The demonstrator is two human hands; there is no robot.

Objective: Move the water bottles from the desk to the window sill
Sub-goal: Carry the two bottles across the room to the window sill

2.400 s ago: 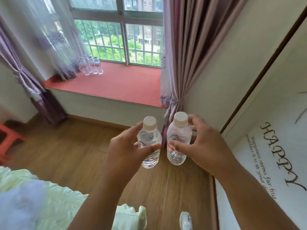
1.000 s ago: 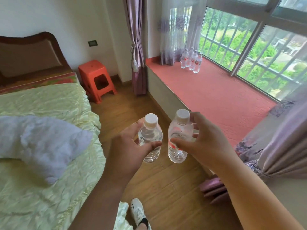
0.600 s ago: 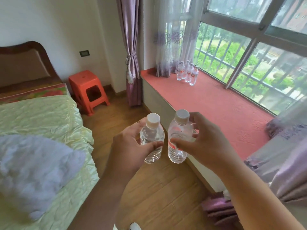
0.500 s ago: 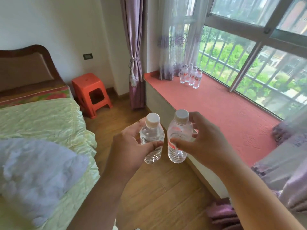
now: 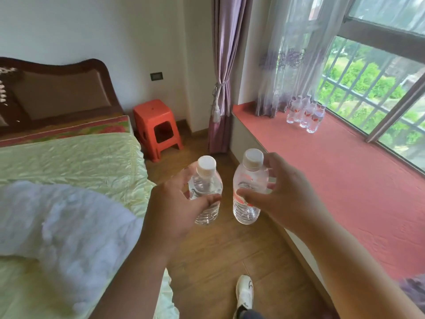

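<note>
My left hand (image 5: pixel 174 208) grips a clear water bottle (image 5: pixel 205 187) with a white cap, held upright above the wooden floor. My right hand (image 5: pixel 282 194) grips a second clear bottle (image 5: pixel 248 187) with a red label, also upright, just to the right of the first. The red-covered window sill (image 5: pixel 333 171) runs along my right side. Several more water bottles (image 5: pixel 305 113) stand grouped at its far end, close to the window and the sheer curtain.
A bed with a pale green cover (image 5: pixel 69 162) and a white pillow (image 5: pixel 69 229) fills the left. An orange plastic stool (image 5: pixel 157 127) stands by the far wall next to a tied purple curtain (image 5: pixel 222 88). My white shoe (image 5: pixel 245 293) is on the wooden floor.
I have turned left and walked along the sill; the bed and stool came into view and the grouped bottles are nearer. Both hands keep the same hold on their bottles.
</note>
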